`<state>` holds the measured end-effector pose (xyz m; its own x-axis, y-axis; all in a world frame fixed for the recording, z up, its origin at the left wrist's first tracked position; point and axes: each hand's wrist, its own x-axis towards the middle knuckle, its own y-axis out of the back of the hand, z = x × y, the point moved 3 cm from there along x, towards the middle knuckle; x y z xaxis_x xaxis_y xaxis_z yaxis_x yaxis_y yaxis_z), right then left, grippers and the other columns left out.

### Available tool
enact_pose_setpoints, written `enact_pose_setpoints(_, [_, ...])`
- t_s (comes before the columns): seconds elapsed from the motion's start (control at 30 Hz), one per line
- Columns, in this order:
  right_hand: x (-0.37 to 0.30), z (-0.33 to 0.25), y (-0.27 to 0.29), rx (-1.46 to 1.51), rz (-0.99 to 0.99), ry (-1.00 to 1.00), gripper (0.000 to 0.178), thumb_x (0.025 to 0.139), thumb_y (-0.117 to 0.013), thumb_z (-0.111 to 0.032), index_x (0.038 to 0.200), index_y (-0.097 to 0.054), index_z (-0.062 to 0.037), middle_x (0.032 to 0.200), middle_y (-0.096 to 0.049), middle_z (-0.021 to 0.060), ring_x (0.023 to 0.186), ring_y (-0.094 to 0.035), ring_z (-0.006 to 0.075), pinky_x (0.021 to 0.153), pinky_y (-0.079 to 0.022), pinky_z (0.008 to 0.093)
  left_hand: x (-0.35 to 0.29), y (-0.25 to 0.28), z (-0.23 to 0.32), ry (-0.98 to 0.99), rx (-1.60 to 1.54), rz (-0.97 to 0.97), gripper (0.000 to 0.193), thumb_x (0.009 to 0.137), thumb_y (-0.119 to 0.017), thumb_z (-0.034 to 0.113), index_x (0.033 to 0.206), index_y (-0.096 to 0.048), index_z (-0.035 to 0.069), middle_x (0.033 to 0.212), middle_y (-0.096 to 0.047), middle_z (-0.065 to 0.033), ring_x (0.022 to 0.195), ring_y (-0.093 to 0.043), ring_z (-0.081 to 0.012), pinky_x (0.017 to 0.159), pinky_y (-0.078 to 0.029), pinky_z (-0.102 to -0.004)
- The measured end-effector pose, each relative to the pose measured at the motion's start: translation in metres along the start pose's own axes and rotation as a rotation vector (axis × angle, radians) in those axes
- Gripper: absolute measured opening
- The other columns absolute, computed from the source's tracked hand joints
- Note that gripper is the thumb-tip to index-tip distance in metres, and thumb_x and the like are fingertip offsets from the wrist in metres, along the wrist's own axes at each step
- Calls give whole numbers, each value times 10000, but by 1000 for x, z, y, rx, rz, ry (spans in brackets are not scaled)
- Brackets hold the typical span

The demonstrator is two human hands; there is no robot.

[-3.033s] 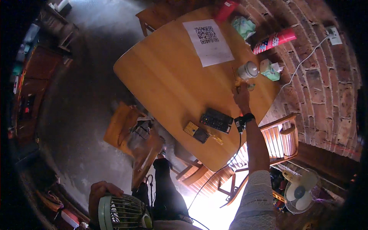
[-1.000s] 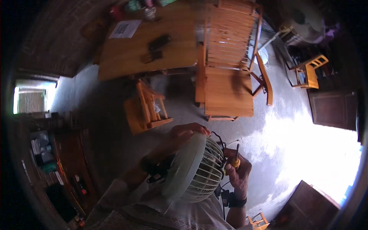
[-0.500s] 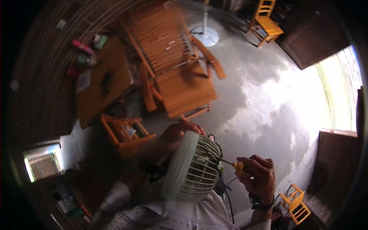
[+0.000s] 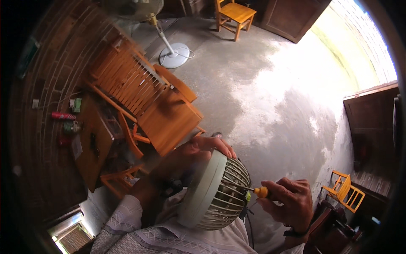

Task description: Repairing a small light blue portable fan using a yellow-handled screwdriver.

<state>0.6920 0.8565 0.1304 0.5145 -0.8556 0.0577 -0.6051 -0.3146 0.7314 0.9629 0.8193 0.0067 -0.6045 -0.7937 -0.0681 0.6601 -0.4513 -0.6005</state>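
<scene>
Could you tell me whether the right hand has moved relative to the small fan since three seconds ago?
Yes. The right hand, then reaching over the wooden table, now holds a screwdriver against the grille of the small fan, which the left hand steadies.

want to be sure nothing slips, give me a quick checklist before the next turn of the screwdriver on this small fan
1. Left hand steadying the small fan: ok, it grips the top of the pale rim.
2. Right hand closed on the screwdriver: ok, fingers wrap the yellow handle.
3. Shaft passes through the wire grille: ok, it reaches in between the wires.
4. Tip seated in a screw: cannot tell, hidden inside the grille.
5. Fan supported from below: cannot tell, it sits close to the person's body, its underside hidden.
6. Dark cord hanging below the fan, away from the right hand: ok.
</scene>
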Motion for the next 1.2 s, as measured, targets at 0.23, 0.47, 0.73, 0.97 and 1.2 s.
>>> enact_pose_setpoints(0.23, [36,30,45,-124,-13,-172,352,833,-888,-264,1090,-755,-64,713,-675,11,531,-639,138,487,-462,322,133,15,28,200,-101,-359,580,968,-703,514,1234,-711,-1,1321,-658,-195,1304,-595,-310,1140,-437,-462])
enact_pose_setpoints(0.47, [91,74,94,-145,137,-268,391,735,-890,-191,1091,-771,-80,691,-644,-9,580,-635,152,575,-430,342,256,36,73,421,195,-649,801,903,-671,558,1495,-566,29,1506,-582,-191,1426,-523,-321,1212,-366,-456])
enact_pose_setpoints(0.73, [150,181,147,256,181,-256,340,771,-872,-125,1067,-751,-11,721,-662,84,563,-667,230,516,-499,344,388,46,74,740,337,-818,802,880,-720,517,1501,-560,35,1463,-616,-157,1384,-543,-274,1203,-357,-408])
enact_pose_setpoints(0.97, [176,284,213,257,198,-167,323,757,-886,-119,1028,-764,8,726,-679,91,550,-652,243,500,-487,337,505,38,57,799,307,-809,930,833,-771,596,1510,-546,-1,1530,-555,-214,1448,-494,-347,1227,-344,-474])
enact_pose_setpoints(1.2, [218,363,292,176,253,-121,324,784,-882,-108,1058,-762,19,734,-688,106,565,-670,253,494,-496,349,612,33,52,780,220,-743,836,868,-745,546,1466,-591,-18,1518,-575,-205,1446,-501,-330,1234,-345,-447])
